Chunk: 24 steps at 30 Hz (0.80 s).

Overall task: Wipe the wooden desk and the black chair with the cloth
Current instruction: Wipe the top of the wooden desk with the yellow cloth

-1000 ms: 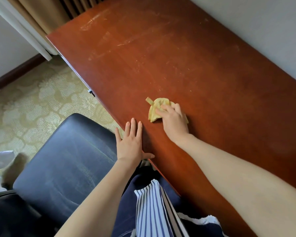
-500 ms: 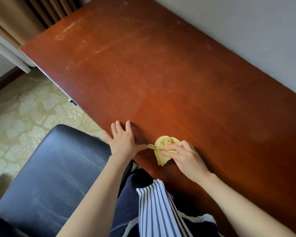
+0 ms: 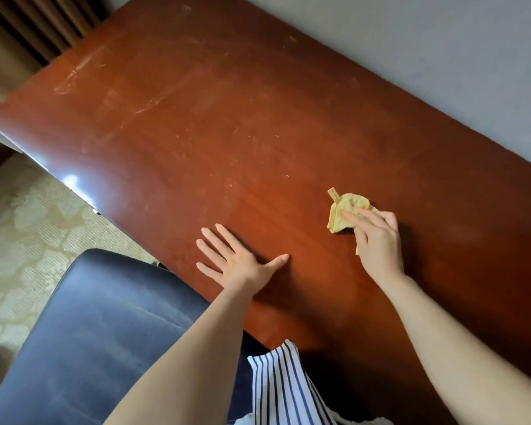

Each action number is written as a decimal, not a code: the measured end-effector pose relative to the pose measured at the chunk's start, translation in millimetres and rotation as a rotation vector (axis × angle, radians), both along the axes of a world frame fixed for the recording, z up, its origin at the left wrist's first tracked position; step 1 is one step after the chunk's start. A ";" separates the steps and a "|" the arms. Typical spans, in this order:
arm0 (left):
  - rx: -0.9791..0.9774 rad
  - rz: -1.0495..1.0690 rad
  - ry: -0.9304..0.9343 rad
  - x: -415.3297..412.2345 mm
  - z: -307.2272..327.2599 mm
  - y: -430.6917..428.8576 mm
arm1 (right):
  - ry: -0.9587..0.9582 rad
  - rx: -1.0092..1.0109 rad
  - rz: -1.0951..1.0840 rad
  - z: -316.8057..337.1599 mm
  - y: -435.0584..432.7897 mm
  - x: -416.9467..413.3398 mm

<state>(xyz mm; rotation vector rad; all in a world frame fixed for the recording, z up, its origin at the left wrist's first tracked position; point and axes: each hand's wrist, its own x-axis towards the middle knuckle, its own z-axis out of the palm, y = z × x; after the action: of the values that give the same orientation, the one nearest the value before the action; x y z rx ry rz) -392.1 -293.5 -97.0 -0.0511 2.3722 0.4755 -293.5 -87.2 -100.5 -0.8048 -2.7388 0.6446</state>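
The reddish-brown wooden desk [image 3: 215, 124] fills most of the view, with pale scuffs and dust streaks toward its far left end. A small crumpled yellow cloth [image 3: 341, 213] with a tag lies on the desk right of centre. My right hand [image 3: 379, 242] lies over it, fingers curled on the bunched cloth and holding it down against the wood. My left hand [image 3: 236, 262] rests flat on the desk near its front edge, fingers spread, holding nothing. The black padded chair [image 3: 98, 326] stands at the lower left, against the desk's front edge.
A grey wall [image 3: 442, 47] runs along the desk's far side. Brown curtains [image 3: 22, 35] hang at the top left. Patterned beige carpet [image 3: 28, 240] lies left of the chair. Striped clothing [image 3: 285, 391] shows at the bottom.
My right hand slid the cloth to the right, away from my left hand and off the front edge. My left hand moved further onto the desk and spread flat.
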 end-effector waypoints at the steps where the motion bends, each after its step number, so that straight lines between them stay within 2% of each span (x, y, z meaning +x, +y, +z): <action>1: -0.016 -0.004 -0.016 -1.4 0.5 1.1 | -0.009 0.003 0.000 0.3 7.7 -11.1; 8: -0.045 -0.023 -0.089 -4.9 5.7 6.1 | -0.094 0.014 -0.027 6.9 33.3 -105.3; 15: -0.081 -0.019 -0.101 -8.2 5.8 5.2 | -0.225 -0.148 -0.026 -1.8 -0.5 -175.2; 19: -0.087 -0.017 -0.107 -12.0 6.1 6.2 | -0.237 -0.029 0.151 -8.1 -31.3 -171.2; 24: -0.088 -0.012 -0.088 -10.1 5.7 4.9 | -0.131 0.063 0.385 -9.9 -57.0 -132.2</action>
<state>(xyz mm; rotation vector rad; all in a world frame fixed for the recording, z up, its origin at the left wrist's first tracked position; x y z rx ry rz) -402.2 -288.6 -91.3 -0.0962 2.3048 0.3561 -425.7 -144.2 -110.4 -0.3138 -3.0470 0.5864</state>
